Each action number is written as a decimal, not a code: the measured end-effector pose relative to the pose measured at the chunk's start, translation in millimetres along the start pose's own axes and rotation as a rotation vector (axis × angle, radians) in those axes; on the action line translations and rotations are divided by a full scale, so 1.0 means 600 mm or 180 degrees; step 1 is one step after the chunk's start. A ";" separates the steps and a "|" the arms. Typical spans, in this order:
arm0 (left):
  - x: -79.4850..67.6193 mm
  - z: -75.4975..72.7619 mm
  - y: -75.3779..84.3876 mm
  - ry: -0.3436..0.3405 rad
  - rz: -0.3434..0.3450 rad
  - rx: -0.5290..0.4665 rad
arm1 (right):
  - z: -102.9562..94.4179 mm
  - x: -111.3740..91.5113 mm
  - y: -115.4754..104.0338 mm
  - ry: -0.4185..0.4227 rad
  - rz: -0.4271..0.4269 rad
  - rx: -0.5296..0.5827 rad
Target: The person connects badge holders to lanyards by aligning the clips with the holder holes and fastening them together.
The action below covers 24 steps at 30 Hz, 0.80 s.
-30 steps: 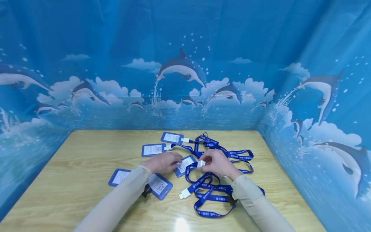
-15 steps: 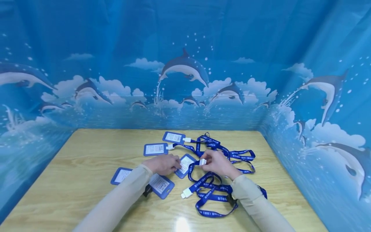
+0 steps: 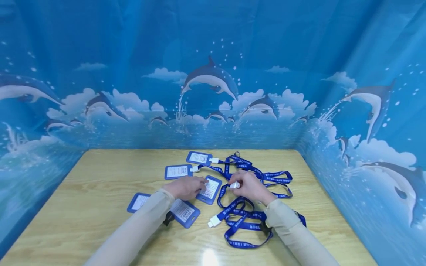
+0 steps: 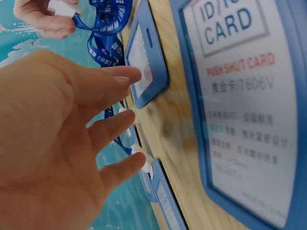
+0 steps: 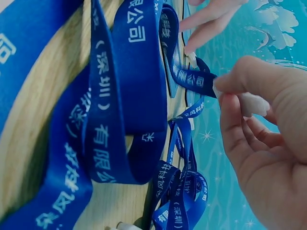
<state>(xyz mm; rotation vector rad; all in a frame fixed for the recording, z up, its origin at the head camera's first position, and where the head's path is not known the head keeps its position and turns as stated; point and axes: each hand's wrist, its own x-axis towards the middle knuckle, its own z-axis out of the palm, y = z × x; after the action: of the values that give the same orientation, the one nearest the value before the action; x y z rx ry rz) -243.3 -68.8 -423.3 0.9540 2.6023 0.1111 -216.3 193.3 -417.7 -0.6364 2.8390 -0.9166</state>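
Observation:
My left hand (image 3: 186, 187) touches a blue ID card holder (image 3: 210, 190) at the middle of the table with extended fingers. In the left wrist view, the fingertips lie against the face of that card holder (image 4: 157, 67), whose slot faces the camera side. My right hand (image 3: 251, 187) pinches the white clip (image 5: 253, 104) of a blue printed lanyard (image 5: 194, 82) between thumb and fingers. The clip is just right of the card holder and apart from it. From the clip the strap loops down toward the table.
Two card holders (image 3: 178, 171) with lanyards clipped on lie at the back. Two more card holders (image 3: 185, 213) lie under or beside the left forearm. A loose lanyard with a white clip (image 3: 214, 221) lies in front. A dolphin-print curtain (image 3: 213, 129) encloses the wooden table (image 3: 110, 166).
The left hand has turned the card holder so its slotted end faces nearer the person. The right hand has tilted the pinched clip, whose free end now points to the right.

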 end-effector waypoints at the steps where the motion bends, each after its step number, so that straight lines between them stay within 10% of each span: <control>1: -0.001 0.002 -0.001 -0.0038 -0.0017 -0.0024 | 0.001 0.000 0.001 -0.0011 -0.0007 0.0009; 24: -0.015 -0.001 0.001 -0.0214 -0.0123 0.0083 | 0.021 0.019 -0.003 0.0010 -0.0014 0.0343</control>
<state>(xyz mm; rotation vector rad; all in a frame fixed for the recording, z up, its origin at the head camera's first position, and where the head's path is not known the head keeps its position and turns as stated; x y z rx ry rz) -236.8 -74.3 -419.9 0.9003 2.5649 0.0345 -223.1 180.3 -426.5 -0.6294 2.7690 -1.0635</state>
